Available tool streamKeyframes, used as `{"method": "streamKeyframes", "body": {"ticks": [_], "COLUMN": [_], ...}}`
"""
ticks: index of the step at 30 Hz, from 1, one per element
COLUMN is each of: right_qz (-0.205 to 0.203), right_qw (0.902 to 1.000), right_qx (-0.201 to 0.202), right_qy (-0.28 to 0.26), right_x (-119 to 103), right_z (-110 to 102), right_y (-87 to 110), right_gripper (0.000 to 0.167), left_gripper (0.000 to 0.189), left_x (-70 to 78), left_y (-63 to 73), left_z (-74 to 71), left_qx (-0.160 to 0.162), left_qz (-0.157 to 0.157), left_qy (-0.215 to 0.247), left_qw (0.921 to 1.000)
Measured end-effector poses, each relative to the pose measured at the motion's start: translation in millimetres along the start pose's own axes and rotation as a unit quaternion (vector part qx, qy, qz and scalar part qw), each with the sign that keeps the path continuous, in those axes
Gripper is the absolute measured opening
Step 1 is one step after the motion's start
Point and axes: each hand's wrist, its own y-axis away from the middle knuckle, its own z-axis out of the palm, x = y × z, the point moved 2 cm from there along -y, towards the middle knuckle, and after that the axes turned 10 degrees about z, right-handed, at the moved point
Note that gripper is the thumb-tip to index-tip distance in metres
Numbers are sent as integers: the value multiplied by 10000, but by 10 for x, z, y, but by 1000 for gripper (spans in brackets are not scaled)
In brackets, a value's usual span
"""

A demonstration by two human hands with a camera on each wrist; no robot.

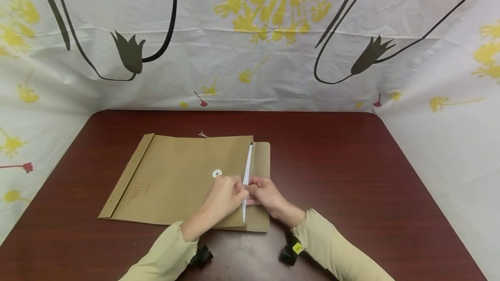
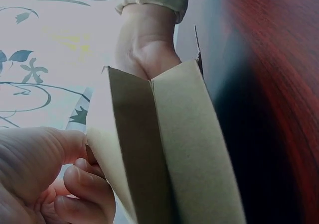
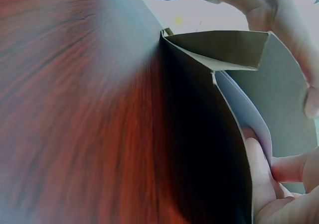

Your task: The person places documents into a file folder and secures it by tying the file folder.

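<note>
A brown paper document envelope (image 1: 183, 172) lies flat on the table, its mouth to the right and its flap (image 1: 262, 159) folded out. My left hand (image 1: 222, 196) pinches the upper panel at the mouth; in the left wrist view its thumb and curled fingers (image 2: 82, 176) hold the panel's edge, lifted off the side gusset. White paper (image 1: 248, 166) shows as a narrow strip inside the mouth. My right hand (image 1: 269, 196) reaches in there and pinches the white paper (image 3: 251, 109) between thumb and fingers, as the right wrist view shows. Deeper inside, the paper is hidden.
A white string button (image 1: 217, 173) sits on the envelope's upper panel, and a white string (image 1: 202, 134) sticks out past its far edge. The dark red table (image 1: 336, 177) extends around it. A patterned white cloth (image 1: 250, 68) hangs behind and at both sides.
</note>
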Motion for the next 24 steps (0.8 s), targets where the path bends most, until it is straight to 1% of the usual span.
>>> {"method": "streamKeyframes", "body": {"ticks": [2, 4, 7, 9, 12, 21, 24], "right_qz": [-53, -82, -115, -141, -222, -366, -377], "right_qw": [10000, 9999, 9999, 9999, 9997, 9984, 9972], "right_qx": [-61, -72, -45, 12, 63, 373, 521], "right_qy": [-34, -22, 26, 74, 86, 223, 369], "right_x": [-4, -5, -4, 7, 16, 2, -1], "right_z": [38, 69, 110, 132, 167, 236, 255], "right_y": [-20, -42, -67, -82, -99, -123, -133], "right_gripper": [12, 9, 14, 18, 17, 17, 18], "left_gripper": [18, 17, 17, 17, 18, 18, 18], "left_x": [3, 0, 3, 7, 14, 18, 17], "left_y": [0, 3, 4, 3, 3, 4, 3], "left_z": [1, 7, 10, 11, 9, 10, 11], "left_qx": [7, 24, 24, -4, -31, -12, -34], "left_qz": [32, 82, 125, 87, 29, -32, -45], "left_qy": [-3, -18, -23, 34, 90, 60, 62], "left_qw": [10000, 10000, 9999, 10000, 10000, 10000, 10000]}}
